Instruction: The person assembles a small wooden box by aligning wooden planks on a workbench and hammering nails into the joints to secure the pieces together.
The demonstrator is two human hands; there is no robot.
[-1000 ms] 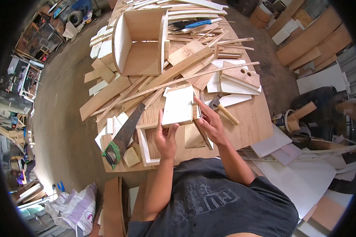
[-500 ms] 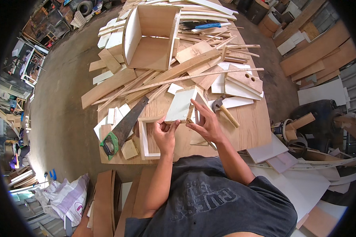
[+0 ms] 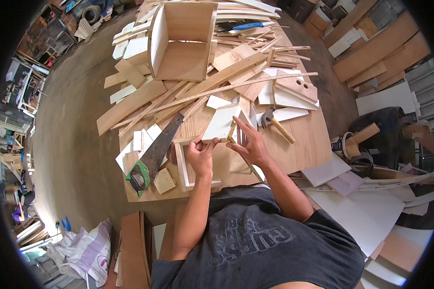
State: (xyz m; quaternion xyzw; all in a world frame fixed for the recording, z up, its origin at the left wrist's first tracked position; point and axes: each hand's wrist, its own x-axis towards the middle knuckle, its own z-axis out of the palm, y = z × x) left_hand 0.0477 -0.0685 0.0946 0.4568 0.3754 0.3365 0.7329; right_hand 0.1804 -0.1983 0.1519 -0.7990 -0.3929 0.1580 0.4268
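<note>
A small box-like wooden piece point(image 3: 220, 124) with a white top face is held tilted above the near part of the table. My left hand point(image 3: 201, 156) pinches its near left corner between thumb and fingers. On the opposite side, my right hand point(image 3: 253, 149) grips the right edge, thumb low and fingers stretched up along it. Left of the piece lies a handsaw point(image 3: 161, 147) with a green handle. A claw hammer point(image 3: 281, 130) with a wooden handle rests to the right. Partly behind my left forearm is a white-edged wooden frame point(image 3: 182, 166).
Wood strips and offcuts point(image 3: 178, 103) cover the middle and far table point(image 3: 306, 149). An open wooden cabinet box point(image 3: 183, 60) stands on them, beside a blue-handled tool point(image 3: 247, 26). White boards point(image 3: 357, 212) lean at lower right; a white sack point(image 3: 82, 253) sits at lower left.
My view has shifted slightly. Both hands keep their hold on the wooden piece, which is turned a little, and the fingers have barely moved.
</note>
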